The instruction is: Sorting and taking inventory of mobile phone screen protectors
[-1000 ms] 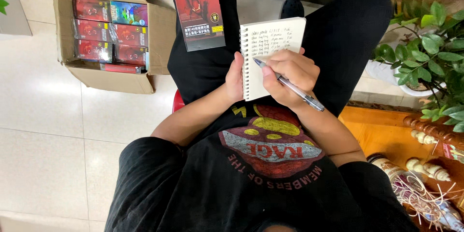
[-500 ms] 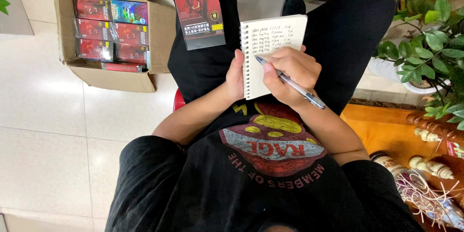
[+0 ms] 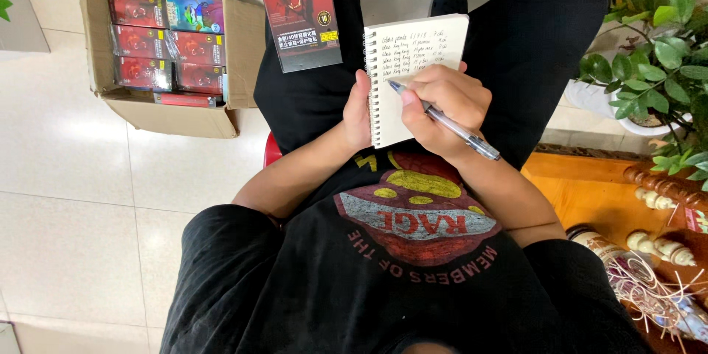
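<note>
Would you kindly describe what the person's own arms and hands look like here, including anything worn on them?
Both arms are bare from short black sleeves down. The left hand and right hand wear no gloves; no rings, watch or wristband show. The sleeves belong to a black T-shirt with a red and yellow print.

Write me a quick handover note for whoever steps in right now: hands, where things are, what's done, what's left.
Left hand steadies the spiral notepad on the lap. Right hand holds the pen, tip on the page. Several handwritten lines fill the top of the page; the part below is hidden by the hands. A red packet rests on the left thigh. The open cardboard box of similar packets sits on the floor.
</note>
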